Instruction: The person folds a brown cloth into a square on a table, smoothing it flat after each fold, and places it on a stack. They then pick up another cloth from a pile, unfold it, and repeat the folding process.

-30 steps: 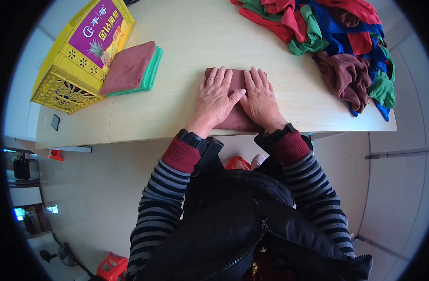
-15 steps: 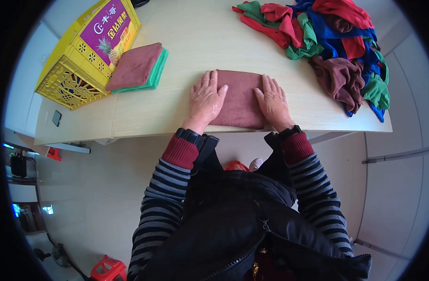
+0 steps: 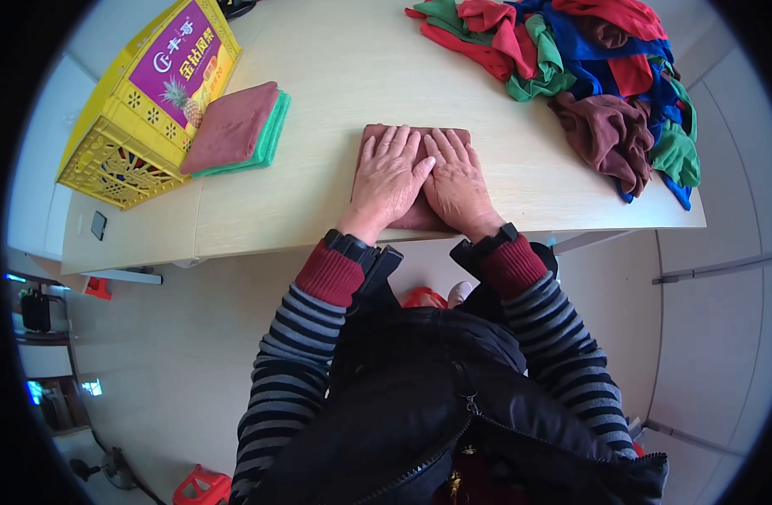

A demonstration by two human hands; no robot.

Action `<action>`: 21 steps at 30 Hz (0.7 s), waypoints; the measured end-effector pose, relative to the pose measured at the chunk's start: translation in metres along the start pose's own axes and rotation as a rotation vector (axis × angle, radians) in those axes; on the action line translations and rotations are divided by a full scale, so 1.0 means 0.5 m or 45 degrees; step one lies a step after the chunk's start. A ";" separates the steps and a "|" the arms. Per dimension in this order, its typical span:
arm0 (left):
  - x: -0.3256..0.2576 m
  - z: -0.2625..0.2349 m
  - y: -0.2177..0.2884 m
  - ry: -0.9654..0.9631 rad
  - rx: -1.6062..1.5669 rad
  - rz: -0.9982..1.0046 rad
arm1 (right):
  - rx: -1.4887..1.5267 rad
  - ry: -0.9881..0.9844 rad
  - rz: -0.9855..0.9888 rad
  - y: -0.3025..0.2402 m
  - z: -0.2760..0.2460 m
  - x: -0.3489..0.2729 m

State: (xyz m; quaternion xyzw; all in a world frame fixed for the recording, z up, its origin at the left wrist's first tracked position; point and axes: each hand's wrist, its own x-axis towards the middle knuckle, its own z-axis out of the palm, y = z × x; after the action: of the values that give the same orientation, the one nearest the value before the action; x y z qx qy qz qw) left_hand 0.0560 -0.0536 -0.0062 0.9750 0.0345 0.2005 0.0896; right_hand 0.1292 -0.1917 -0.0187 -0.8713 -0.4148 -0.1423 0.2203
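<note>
A folded brown cloth [image 3: 420, 217] lies flat near the table's front edge. Both palms rest on top of it, covering much of its middle. My left hand [image 3: 390, 178] lies flat on its left half, fingers stretched toward the far edge. Beside it, my right hand [image 3: 457, 181] presses flat on the right half, and the thumbs nearly meet. To the left sits a stack of folded cloths, a brown one [image 3: 232, 128] on top of green ones [image 3: 268, 143].
A yellow plastic crate [image 3: 121, 160] with a purple printed panel stands at the table's left. Behind on the right is a loose heap of red, green, blue and brown cloths [image 3: 609, 139]. A small dark flat object [image 3: 98, 225] lies near the left front corner of the table [image 3: 319, 76].
My hands have moved from the cloth's two side edges onto its top, the right one shifting inward to the left. The view has shifted slightly.
</note>
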 end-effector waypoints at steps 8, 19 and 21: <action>0.003 -0.003 -0.026 0.003 0.065 -0.123 | -0.040 -0.078 0.010 -0.013 -0.016 -0.007; -0.019 -0.026 -0.050 -0.057 0.233 -0.364 | -0.101 -0.120 0.076 -0.021 -0.029 -0.018; -0.024 -0.035 -0.047 -0.053 0.267 -0.399 | -0.081 -0.106 0.149 -0.026 -0.033 -0.024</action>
State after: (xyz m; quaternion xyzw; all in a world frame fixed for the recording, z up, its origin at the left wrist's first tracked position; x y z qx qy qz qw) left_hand 0.0372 -0.0291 0.0007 0.9657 0.2046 0.1591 0.0183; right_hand 0.1105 -0.2005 -0.0062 -0.9058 -0.3673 -0.1059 0.1829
